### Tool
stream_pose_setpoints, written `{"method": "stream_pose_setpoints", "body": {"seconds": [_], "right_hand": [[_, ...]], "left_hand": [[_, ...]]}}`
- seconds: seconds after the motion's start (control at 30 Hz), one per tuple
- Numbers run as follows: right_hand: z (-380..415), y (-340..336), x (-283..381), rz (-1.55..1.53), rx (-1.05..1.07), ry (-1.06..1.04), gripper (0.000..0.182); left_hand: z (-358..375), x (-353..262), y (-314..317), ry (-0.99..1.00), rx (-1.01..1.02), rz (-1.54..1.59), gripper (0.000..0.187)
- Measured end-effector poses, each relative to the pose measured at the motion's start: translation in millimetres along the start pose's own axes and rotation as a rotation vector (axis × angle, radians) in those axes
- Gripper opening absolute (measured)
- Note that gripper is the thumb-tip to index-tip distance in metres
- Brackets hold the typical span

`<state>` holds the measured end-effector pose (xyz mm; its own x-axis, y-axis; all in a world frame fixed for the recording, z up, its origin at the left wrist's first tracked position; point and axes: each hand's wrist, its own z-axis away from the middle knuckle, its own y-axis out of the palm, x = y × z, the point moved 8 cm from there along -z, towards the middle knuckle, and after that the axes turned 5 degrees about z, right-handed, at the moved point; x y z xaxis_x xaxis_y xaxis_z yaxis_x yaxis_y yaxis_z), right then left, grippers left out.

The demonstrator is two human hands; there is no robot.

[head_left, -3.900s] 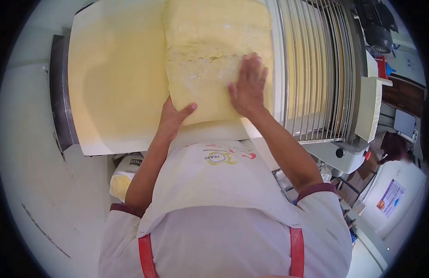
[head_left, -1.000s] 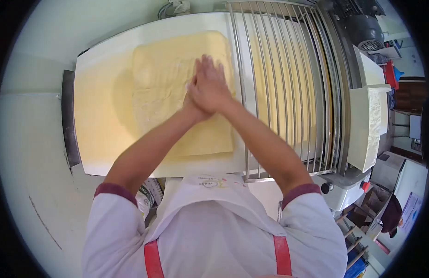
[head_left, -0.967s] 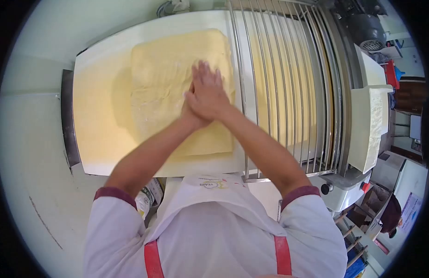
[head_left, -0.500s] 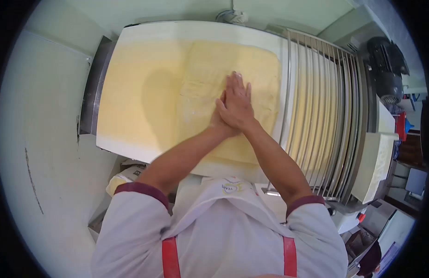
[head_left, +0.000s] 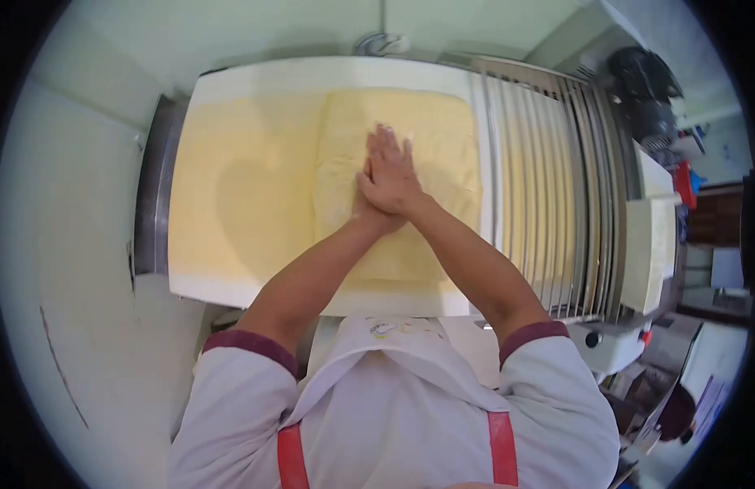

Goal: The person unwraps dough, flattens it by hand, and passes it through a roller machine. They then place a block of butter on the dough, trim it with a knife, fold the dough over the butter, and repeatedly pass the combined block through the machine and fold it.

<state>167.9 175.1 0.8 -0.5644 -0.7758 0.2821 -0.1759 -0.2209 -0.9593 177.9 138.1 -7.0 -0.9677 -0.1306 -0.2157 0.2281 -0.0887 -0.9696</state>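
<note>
A wide, pale yellow slab of dough (head_left: 443,155) lies on a white board (head_left: 312,73) dusted with yellow. My right hand (head_left: 391,175) rests flat on top of my left hand, its fingers stretched toward the far edge of the slab. Beneath it, my left hand (head_left: 377,213) presses on the middle of the dough; only its heel and part of its side show, and its fingers are mostly covered. Neither hand grips anything that I can see.
A metal guard of parallel bars (head_left: 557,196) stands right of the slab. Beyond it are a dark motor (head_left: 642,94) and a machine housing (head_left: 648,253). A metal edge (head_left: 157,187) borders the left end, beside a pale wall (head_left: 68,244).
The view has shifted, so the board sits slightly lower and farther left. My hands remain stacked on the dough, a little farther left on the slab.
</note>
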Motion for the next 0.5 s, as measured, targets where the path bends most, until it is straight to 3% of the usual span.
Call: {"method": "stream_pose_setpoints", "body": {"seconds": [0.1, 0.2, 0.33, 0.5], "right_hand": [[14.8, -12.0, -1.5, -0.224, -0.087, 0.077, 0.074], [80.5, -50.5, 12.6, -0.533, -0.262, 0.058, 0.067], [179.8, -51.3, -16.1, -0.789, -0.319, 0.319, 0.061], [296.8, -134.9, -80.2, -0.502, -0.684, 0.379, 0.055]], "left_hand": [[1.9, 5.9, -13.2, 0.152, -0.216, -0.004, 0.076], [-8.8, 78.7, -16.2, -0.17, -0.142, 0.216, 0.079], [-7.7, 77.8, -12.5, -0.23, -0.168, 0.119, 0.078], [-2.8, 75.5, -17.0, -0.214, -0.232, 0.084, 0.075]]}}
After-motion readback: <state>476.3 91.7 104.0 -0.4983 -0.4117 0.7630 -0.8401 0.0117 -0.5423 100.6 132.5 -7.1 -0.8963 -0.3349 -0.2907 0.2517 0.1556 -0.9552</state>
